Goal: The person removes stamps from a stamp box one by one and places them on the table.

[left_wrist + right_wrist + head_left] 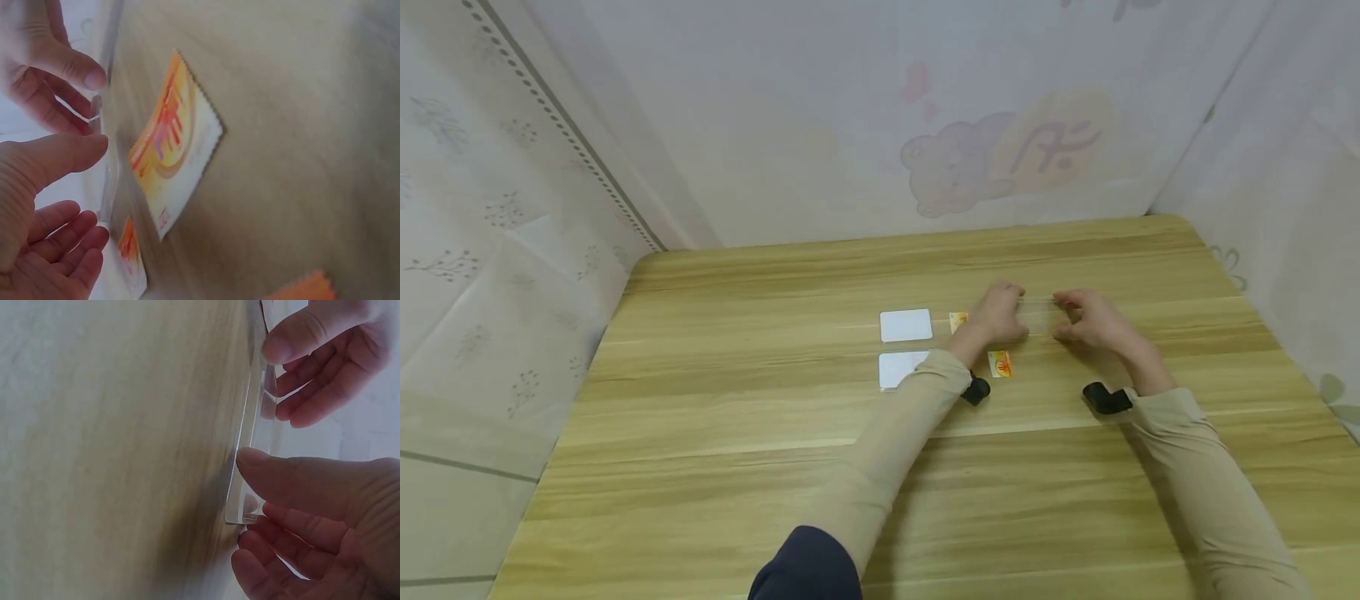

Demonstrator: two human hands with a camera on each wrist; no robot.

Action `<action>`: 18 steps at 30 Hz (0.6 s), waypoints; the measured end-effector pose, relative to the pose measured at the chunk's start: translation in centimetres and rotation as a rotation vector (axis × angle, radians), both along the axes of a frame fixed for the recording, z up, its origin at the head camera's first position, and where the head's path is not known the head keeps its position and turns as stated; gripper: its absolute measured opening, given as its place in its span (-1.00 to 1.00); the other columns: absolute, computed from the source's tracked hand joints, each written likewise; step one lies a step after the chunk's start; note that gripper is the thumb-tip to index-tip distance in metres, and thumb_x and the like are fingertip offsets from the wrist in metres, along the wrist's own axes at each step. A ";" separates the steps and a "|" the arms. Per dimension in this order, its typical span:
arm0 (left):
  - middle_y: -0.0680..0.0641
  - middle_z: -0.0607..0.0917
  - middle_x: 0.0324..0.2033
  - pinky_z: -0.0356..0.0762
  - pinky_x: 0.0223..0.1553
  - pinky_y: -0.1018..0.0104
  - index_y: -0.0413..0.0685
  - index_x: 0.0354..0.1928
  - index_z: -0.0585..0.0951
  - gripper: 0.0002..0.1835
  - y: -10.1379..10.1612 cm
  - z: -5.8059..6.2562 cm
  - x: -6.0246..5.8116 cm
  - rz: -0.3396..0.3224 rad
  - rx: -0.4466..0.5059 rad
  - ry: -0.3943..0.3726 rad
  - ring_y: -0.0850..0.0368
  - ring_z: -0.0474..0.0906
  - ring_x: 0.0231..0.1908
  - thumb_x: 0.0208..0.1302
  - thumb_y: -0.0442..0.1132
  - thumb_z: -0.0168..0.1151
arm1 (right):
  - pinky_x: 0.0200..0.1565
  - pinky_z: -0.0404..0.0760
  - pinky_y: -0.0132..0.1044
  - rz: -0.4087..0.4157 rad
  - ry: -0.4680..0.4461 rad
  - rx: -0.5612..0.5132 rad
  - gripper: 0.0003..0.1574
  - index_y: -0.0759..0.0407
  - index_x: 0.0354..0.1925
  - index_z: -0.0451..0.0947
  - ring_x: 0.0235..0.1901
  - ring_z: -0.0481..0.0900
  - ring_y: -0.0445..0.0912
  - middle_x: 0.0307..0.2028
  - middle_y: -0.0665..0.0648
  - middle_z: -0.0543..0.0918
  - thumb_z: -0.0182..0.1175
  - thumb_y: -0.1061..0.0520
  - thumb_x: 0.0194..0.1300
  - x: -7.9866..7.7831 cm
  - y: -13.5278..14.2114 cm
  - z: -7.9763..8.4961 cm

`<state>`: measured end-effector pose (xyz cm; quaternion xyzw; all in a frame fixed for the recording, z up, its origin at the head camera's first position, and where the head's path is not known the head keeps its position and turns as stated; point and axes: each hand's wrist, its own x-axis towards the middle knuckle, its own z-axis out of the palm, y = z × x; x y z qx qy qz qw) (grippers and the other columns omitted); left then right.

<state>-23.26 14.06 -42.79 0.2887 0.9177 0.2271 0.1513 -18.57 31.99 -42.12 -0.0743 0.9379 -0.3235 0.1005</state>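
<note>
A clear, flat plastic piece (1039, 318) with straight raised edges lies crosswise between the two hands, low over the table. My left hand (997, 315) holds its left end, the thumb on the near side and the fingers on the far side. At the other end, my right hand (1093, 319) grips it likewise, with the thumb tip right at the edge in the right wrist view. Close to my left hand lies a small yellow-orange packet (1001, 364) with zigzag edges. Another such packet (957, 322) is partly hidden behind the left wrist.
Two white cards (906, 326) lie left of the hands, the nearer card (897, 368) partly covered by the left sleeve. Black wrist cameras (1107, 400) hang under the forearms. The wooden table (700, 375) backs onto a pale printed curtain (775, 125).
</note>
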 end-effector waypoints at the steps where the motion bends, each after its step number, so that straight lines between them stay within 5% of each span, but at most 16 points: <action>1: -0.06 0.36 0.23 0.29 0.16 0.46 -0.12 0.30 0.34 -0.29 0.1 -0.1 0.0 -0.003 -0.006 0.003 0.13 0.28 0.20 0.07 -0.19 0.35 | 0.17 0.24 0.21 0.005 0.008 0.015 -0.23 0.66 0.17 0.22 0.15 0.25 0.42 0.12 0.60 0.34 0.29 0.36 0.06 -0.1 0.0 0.0; 9: -0.06 0.42 0.17 0.32 0.13 0.46 -0.13 0.26 0.39 -0.33 0.6 -0.4 -0.2 -0.029 -0.032 0.055 0.11 0.32 0.18 0.05 -0.22 0.32 | 0.07 0.28 0.22 0.067 0.057 0.135 -0.22 0.64 0.13 0.28 0.02 0.31 0.39 0.01 0.60 0.36 0.35 0.28 0.02 -0.4 0.1 0.2; 18: -0.07 0.41 0.18 0.30 0.14 0.45 -0.13 0.26 0.39 -0.32 0.5 -0.3 -0.3 -0.051 -0.023 0.047 0.11 0.29 0.19 0.04 -0.22 0.34 | -0.05 0.39 0.17 0.123 0.071 0.128 -0.25 0.61 0.06 0.36 -0.08 0.40 0.32 -0.07 0.55 0.40 0.40 0.24 -0.03 -0.7 0.7 0.4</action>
